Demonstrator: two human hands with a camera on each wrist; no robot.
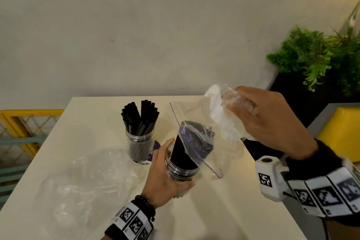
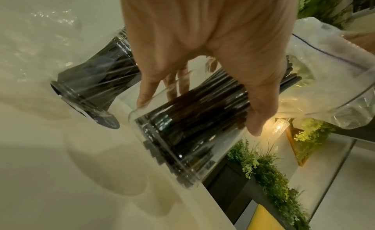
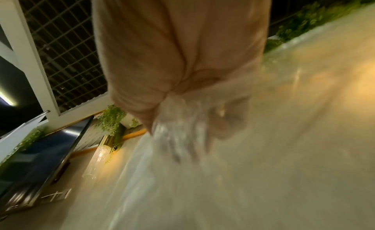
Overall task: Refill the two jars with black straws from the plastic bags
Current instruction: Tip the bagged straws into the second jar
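My left hand (image 1: 167, 177) grips a clear jar (image 1: 182, 171) tilted to the right above the table, full of black straws (image 1: 185, 154). The mouth of a clear zip bag (image 1: 196, 138) with a purple seal still drapes over the straws' tops. My right hand (image 1: 259, 115) holds the bag's bunched far end up at the right. In the left wrist view my left hand (image 2: 202, 73) wraps the jar (image 2: 182, 137) with the bag (image 2: 328, 73) at its mouth. The right wrist view is blurred; my right hand (image 3: 182, 89) clutches plastic (image 3: 178, 137). A second jar (image 1: 139, 146) of black straws (image 1: 140, 117) stands upright behind.
The white table (image 1: 224, 210) ends close on the right, with a dark planter of green plants (image 1: 311, 58) and a yellow seat (image 1: 342, 132) beyond. Another crumpled clear bag (image 1: 87, 181) lies on the table's left half. A yellow railing (image 1: 23, 122) is at the far left.
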